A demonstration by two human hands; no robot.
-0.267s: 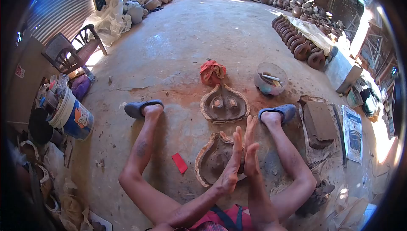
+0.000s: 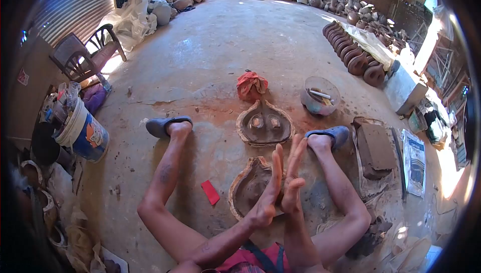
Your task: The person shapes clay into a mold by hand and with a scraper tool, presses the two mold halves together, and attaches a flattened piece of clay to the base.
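Note:
Above the near mould, my left hand (image 2: 269,193) and my right hand (image 2: 293,185) are raised with palms facing and fingers stretched upward. The palms are very close; whether they touch, or anything lies between them, is hidden. Beneath them, the near mould (image 2: 234,193), teardrop-shaped with a pale rim and lined with dark clay, is partly covered by my hands. Beyond it lies a second mould (image 2: 260,136) of similar shape, holding dark clay and two small pale-topped lumps.
A red cloth bundle (image 2: 251,86) and a bowl with tools (image 2: 320,107) sit farther out. A clay block (image 2: 377,147) is at right, a red strip (image 2: 210,193) at left. Beyond are a paint bucket (image 2: 86,135), chair (image 2: 87,58) and row of clay pieces (image 2: 345,47).
My right hand has shifted slightly left and down, and my left hand slightly left. The hands stay palm to palm; the moulds and other things keep their places.

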